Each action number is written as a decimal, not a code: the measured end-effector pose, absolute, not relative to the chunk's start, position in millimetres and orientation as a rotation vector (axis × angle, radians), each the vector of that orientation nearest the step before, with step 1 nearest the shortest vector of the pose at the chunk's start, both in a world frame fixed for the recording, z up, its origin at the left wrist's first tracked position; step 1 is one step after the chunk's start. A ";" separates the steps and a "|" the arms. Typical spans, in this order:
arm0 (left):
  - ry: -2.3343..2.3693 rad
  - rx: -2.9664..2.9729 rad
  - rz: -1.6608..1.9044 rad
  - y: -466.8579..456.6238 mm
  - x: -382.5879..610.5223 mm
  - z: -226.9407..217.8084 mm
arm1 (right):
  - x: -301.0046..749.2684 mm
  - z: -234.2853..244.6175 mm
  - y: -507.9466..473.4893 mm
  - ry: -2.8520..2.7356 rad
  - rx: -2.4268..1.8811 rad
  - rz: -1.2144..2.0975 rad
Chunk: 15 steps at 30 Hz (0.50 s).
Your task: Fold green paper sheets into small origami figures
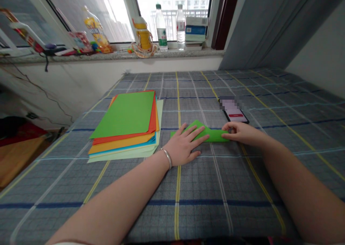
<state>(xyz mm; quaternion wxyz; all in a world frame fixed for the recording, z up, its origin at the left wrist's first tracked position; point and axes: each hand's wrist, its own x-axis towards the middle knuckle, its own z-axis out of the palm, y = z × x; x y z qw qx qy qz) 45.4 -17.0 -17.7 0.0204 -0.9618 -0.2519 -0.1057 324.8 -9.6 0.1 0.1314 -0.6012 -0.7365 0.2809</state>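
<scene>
A piece of folded green paper (215, 135) lies on the checked cloth in front of me, a long low strip with a peak rising near its middle. My left hand (185, 144) rests flat on its left part, fingers spread, with a silver bangle at the wrist. At the strip's right end, my right hand (237, 132) pinches the paper between thumb and fingers. Part of the paper's left half is hidden under my left hand.
Left of my hands lies a stack of coloured paper (126, 115), green on top. A phone (233, 110) with its screen lit lies beyond my right hand. Bottles (161, 31) and boxes (196, 30) stand on the windowsill (172, 54).
</scene>
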 end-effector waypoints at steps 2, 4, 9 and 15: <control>-0.764 -2.950 -0.346 -18.9 46.1 -15.3 | 324.4 0.9 -11.4 -2.170 -1.744 0.873; -0.730 -2.934 -0.352 -20.3 46.8 -13.1 | 323.4 0.6 -12.9 -2.209 -1.727 0.907; -0.726 -2.943 -0.346 -20.1 46.7 -13.8 | 320.0 -0.3 -14.5 -2.253 -1.802 0.887; -0.804 -2.959 -0.331 -18.4 45.4 -18.9 | 328.7 3.2 -13.9 -2.277 -2.016 0.857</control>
